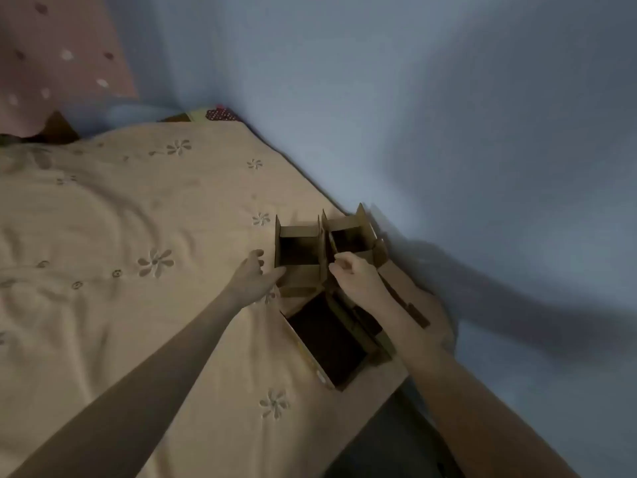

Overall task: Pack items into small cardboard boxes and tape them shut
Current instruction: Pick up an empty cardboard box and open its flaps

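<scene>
- Corrugated cardboard, brown: two small open boxes stand side by side at the far right of the bed [138, 208], by the wall [448, 115]. The left box [299, 251] and right box [351, 241] have their flaps up.
- We judge them light, fairly stiff, and apt to slide or tip on soft bedding; best held by a side wall, not a flap.
- Left hand [253, 276]: fingers relaxed and spread, touching the left box's near-left wall.
- Right hand [355, 277]: fingers curled at the right box's near edge; we cannot tell whether they pinch anything.
- A larger open box [327, 339], dark inside, crowds the near side.
</scene>
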`<state>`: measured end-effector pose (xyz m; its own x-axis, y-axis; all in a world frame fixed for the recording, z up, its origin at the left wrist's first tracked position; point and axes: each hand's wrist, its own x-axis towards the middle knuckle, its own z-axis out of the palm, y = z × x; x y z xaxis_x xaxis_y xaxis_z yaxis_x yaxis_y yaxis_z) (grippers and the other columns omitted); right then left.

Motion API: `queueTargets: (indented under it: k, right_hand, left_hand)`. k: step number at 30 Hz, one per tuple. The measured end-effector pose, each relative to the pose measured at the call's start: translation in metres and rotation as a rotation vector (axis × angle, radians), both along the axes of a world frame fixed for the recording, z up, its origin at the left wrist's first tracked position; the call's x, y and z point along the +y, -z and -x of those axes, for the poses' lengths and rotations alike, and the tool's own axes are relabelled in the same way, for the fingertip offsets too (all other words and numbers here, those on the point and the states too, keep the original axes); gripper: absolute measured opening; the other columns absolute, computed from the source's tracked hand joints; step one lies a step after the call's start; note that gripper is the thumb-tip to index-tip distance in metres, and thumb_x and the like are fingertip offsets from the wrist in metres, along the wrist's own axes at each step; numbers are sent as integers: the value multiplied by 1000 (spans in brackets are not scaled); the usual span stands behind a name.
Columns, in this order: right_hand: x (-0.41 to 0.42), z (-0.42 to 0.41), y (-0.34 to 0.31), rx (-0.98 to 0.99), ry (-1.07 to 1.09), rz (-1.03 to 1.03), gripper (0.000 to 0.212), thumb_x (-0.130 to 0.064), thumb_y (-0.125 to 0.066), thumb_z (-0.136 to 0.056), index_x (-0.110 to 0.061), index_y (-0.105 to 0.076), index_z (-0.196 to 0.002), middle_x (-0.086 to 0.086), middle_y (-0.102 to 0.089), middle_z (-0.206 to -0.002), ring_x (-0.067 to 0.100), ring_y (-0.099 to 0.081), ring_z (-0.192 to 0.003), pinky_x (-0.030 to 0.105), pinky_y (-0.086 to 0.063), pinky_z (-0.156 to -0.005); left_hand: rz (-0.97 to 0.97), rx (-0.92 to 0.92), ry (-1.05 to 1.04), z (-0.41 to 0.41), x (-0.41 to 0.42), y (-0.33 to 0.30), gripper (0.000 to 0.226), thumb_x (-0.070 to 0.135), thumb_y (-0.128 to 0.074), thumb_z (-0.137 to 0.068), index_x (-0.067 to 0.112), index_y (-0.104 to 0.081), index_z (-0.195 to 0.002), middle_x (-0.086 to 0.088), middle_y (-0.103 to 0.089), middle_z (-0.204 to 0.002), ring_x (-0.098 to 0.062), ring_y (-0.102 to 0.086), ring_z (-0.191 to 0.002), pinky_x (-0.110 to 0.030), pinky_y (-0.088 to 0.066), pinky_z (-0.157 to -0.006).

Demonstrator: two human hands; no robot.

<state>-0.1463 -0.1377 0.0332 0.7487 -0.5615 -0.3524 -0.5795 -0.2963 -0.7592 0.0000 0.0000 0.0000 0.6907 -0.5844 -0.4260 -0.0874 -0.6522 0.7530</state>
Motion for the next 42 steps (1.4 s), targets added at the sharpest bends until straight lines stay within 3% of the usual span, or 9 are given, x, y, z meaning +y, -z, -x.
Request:
queueTargets:
  k: [4, 8, 15, 22, 25, 29, 32, 36, 42]
  right_hand:
    - [-3, -23, 13, 80, 8, -8, 48, -25, -43, -101, -6, -36, -144, 11, -47, -142, 22, -45, -131, 27, -34, -105]
    - [-9, -38, 25, 138, -5, -34, 34, -23, -42, -101, 1, -53, -124, 18, -60, -118, 28, -58, -110, 26, -44, -86]
    - [-8, -48, 23, 58, -87, 126, 28, -7, -49, -96, -9, -51, -123, 10, -64, -109, 21, -63, -101, 26, -50, -84]
    - [5, -59, -25, -322, -44, 62, 40, -5, -53, -93, -14, -52, -132, -9, -60, -115, 9, -55, -116, 5, -43, -83]
    - [27, -64, -43, -375, -128, 75, 43, -6, -52, -94, -15, -49, -137, -1, -61, -125, 9, -55, -116, 18, -43, -98]
    - [64, -69, -60, -468, -167, 92, 31, -13, -50, -98, -15, -59, -127, -12, -65, -104, 1, -60, -100, 1, -43, -79]
    - [104, -72, -72, -508, -230, 23, 25, -12, -49, -98, -16, -60, -120, -5, -66, -105, 8, -62, -100, 19, -51, -84]
    - [182, -76, -81, -509, -338, -18, 14, -11, -51, -97, -9, -61, -107, 11, -68, -91, 23, -63, -84, 42, -52, -77]
    - [329, -73, -84, -541, -452, -40, 11, -9, -51, -96, -8, -61, -101, 28, -63, -91, 42, -59, -88, 48, -49, -76]
  left_hand:
    - [-51, -5, 43, -4, -12, 13, 70, 36, -53, -94, 9, -18, -147, -15, -34, -149, -28, -48, -124, -30, -45, -83]
    - [-92, 13, 32, -6, -21, 23, 62, 32, -48, -97, 9, -20, -147, -15, -41, -144, -31, -49, -124, -36, -44, -97]
    - [7, -145, -140, 2, -18, 9, 25, 16, -40, -97, 7, -57, -113, -9, -65, -93, -15, -56, -64, -12, -40, -46]
    - [342, -43, -444, 3, 11, -35, 27, 17, -52, -91, 18, -42, -116, 2, -54, -114, -10, -59, -91, -25, -51, -69]
    - [476, 59, -500, 11, 34, -55, 48, 17, -59, -87, 24, -32, -127, 0, -52, -113, -15, -63, -95, -23, -57, -64]
    - [453, -31, -569, 17, 86, -72, 83, 21, -63, -84, 30, -9, -146, 10, -51, -110, -17, -61, -98, -28, -55, -73]
    - [414, -204, -691, 16, 143, -81, 93, 26, -68, -81, 23, -6, -149, 3, -45, -123, -16, -53, -111, -21, -50, -78]
    - [220, -284, -691, 16, 238, -90, 91, 30, -72, -77, 24, -16, -148, -4, -29, -145, -21, -37, -130, -39, -39, -104]
    - [94, -296, -724, 35, 396, -104, 62, 33, -76, -71, 27, -45, -124, 9, -60, -103, -8, -61, -86, -24, -46, -68]
